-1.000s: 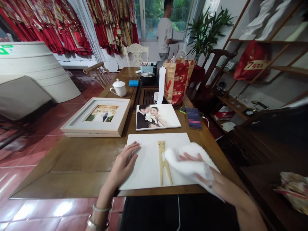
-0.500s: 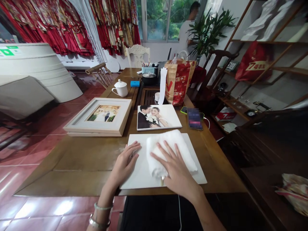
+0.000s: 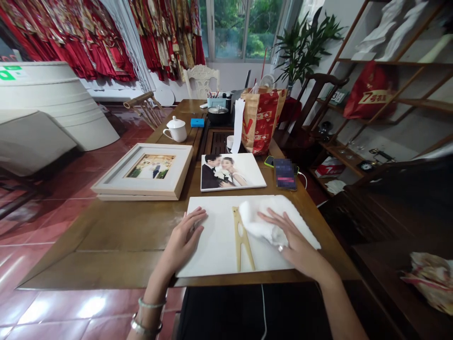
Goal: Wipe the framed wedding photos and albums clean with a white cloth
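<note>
The step in hand looks like wiping: a white cloth (image 3: 255,219) is lying bunched under the right hand (image 3: 299,245), whose fingers (image 3: 274,217) are spreading wide across its top, resting rather than clenching. The left hand (image 3: 184,238) is holding nothing that shows; its fingers (image 3: 196,217) are stretching out over the left edge of a white board (image 3: 215,241), apparently steadying it. Between the two sets of fingers a forked tool (image 3: 241,240) is lying on the board, legs pointing toward the person. Left of the right fingers, the cloth's rolled edge is sitting at the tool's upper part; whether it is touching, I cannot tell. Right of those fingers, the cloth is spilling past the board's edge. Another wipe would be calling for flat, even pressure from the right fingers while the left ones are anchoring the board.

Beneath all the fingers, a brown wooden bench (image 3: 116,264) is carrying everything. Just beyond them a photo panel (image 3: 249,170) is lying flat, a picture frame (image 3: 181,182) is resting farther left, and a phone (image 3: 286,174) is lying ahead of the right fingers. Well past them, a paper bag (image 3: 260,123) is standing and red garments (image 3: 170,42) are hanging near a window (image 3: 230,33).
</note>
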Tool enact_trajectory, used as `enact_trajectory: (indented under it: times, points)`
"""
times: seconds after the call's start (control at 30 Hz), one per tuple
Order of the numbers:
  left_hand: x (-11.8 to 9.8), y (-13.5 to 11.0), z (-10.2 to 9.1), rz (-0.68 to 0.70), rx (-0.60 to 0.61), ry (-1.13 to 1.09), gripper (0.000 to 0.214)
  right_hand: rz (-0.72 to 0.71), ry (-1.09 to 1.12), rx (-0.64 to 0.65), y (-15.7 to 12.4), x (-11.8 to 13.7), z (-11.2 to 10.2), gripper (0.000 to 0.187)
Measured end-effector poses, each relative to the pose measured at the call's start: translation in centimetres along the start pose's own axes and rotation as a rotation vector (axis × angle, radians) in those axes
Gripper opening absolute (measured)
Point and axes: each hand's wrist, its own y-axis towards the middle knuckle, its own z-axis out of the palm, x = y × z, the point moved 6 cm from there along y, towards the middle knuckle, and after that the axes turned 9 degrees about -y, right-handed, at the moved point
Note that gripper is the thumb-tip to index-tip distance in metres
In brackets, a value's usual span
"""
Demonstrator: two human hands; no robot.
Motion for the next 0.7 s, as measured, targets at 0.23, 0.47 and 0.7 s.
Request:
enact_trajectory:
  times: [0.23,0.47,0.7]
  points:
    - [0.0,0.0,0.0,-0.01,0.004,-0.005,0.032,0.104,-0.298,-0.061,7.2,4.0,1.7,0.061]
    - [0.2,-0.2,-0.2,-0.022,-0.05,-0.018,0.036,-0.194,-0.3,0.038,5.2,10.4,4.4,0.071]
    - [0.1,-0.3,0.0,-0.003,-0.044,0.006,0.039,-0.286,-0.121,0.267,-1.5,9.9,2.4,0.084]
